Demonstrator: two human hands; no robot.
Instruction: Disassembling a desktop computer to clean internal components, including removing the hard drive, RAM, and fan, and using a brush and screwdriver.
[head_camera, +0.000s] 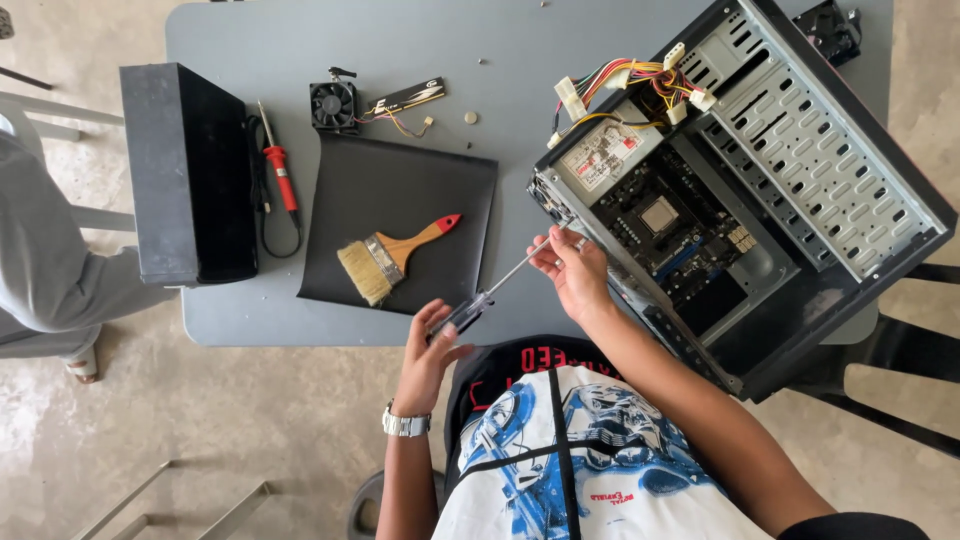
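My left hand (432, 350) grips the clear handle of a long screwdriver (500, 280) at the near edge of the grey table (420, 60). Its thin metal shaft runs up and right to my right hand (570, 272), whose fingertips pinch the shaft near its tip. That tip sits at the near left corner of an open black computer case (760, 190), which lies on its side on the table's right end. Inside the case I see a motherboard (675, 225), a power supply (605, 155) and a bundle of coloured cables (640, 85).
A black mat (400, 190) in the table's middle carries a wooden-handled paintbrush (385, 258). Beyond it lie a small black fan (333, 103) and a slim black card (405, 98). A red soldering iron (280, 170) lies beside a black box (185, 170) at the left. Another person's clothing (40, 260) is at the far left.
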